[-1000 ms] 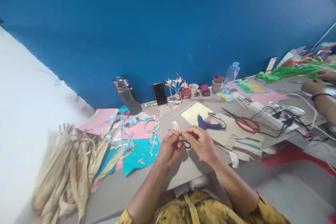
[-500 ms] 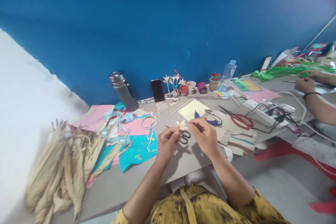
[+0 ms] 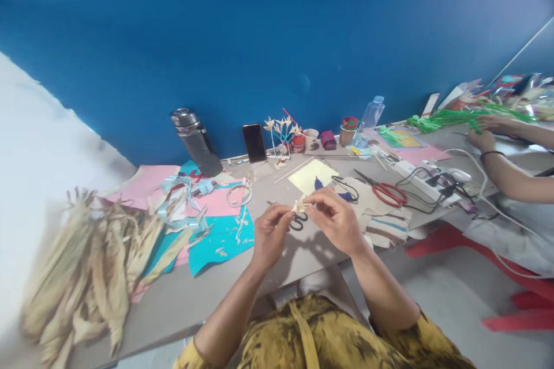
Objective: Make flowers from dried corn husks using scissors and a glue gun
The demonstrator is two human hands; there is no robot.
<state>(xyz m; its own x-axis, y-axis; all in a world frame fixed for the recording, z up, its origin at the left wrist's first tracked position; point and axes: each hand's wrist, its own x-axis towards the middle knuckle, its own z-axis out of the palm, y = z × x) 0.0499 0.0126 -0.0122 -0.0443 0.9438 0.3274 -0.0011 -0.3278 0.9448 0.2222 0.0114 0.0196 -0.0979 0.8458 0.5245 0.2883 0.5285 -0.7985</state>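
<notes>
Between my fingertips is a small pale flower that looks made of dried husk. My left hand pinches it from below on the left. The thumb and fingers of my right hand close on its petals from the right. Dark-handled scissors lie on the table just behind and under the flower, partly covered by my hands. Beyond my right hand, a blue glue gun rests by a pale yellow sheet. Finished-looking husk flowers on stems stand at the back.
Dried corn husks heap at the left beside pink and turquoise sheets. A flask and a phone stand near the wall. To the right are red-handled scissors, a power strip and another person's hands.
My right hand has moved left onto the flower's petals, where before it hovered apart. My left hand keeps its pinch. The whole view has shifted slightly.
</notes>
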